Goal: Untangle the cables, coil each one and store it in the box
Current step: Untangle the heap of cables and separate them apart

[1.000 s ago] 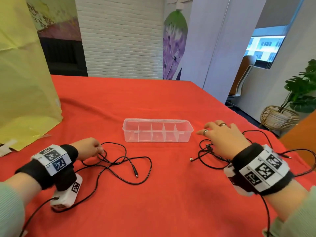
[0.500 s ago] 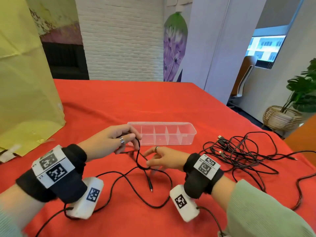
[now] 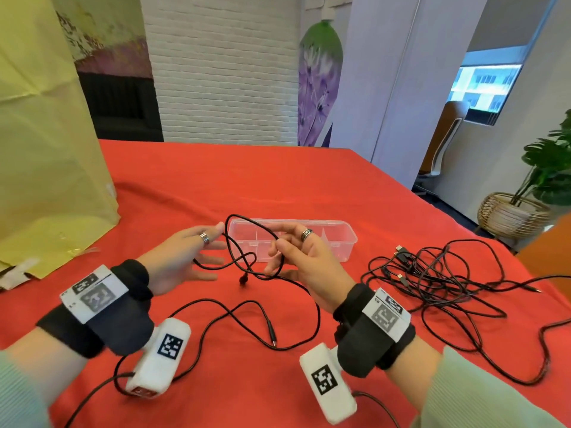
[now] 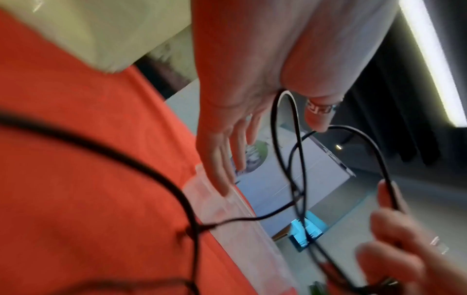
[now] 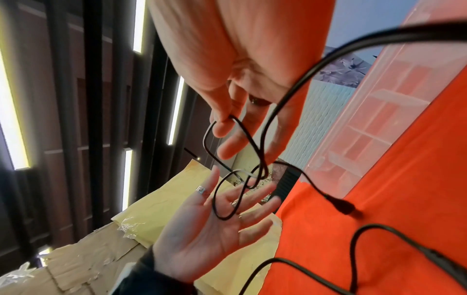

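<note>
Head view: the right hand (image 3: pixel 304 261) is raised above the red surface (image 3: pixel 278 186), thumb and forefinger pinched on a black cable (image 3: pixel 244 242). The cable rises in a loop from the pinch, crosses itself below, and one plug end hangs just under the fingers; the rest trails down to the surface beneath both wrists. The left hand (image 3: pixel 182 261) is level with the right, fingers apart and straight, forefinger tip at the loop's left edge; contact cannot be confirmed. The clear box (image 3: pixel 343 242) sits just beyond both hands, its compartments holding no cable. A tangled pile (image 3: pixel 432 279) of black cables lies well to the right of the right hand.

Left wrist view: the left hand (image 4: pixel 227 123) shows spread, straight fingers gripping nothing; the cable (image 4: pixel 298 151) loop hangs just beside them, its far side held in the right hand (image 4: pixel 394 249). The picture is blurred.

Right wrist view: the right hand (image 5: pixel 235 83) clamps the cable (image 5: pixel 242 131) between thumb and fingertips. The left hand (image 5: pixel 202 227) lies palm-up below, fingers spread, behind the hanging loop. The box (image 5: pixel 394 103) stands to the right.
</note>
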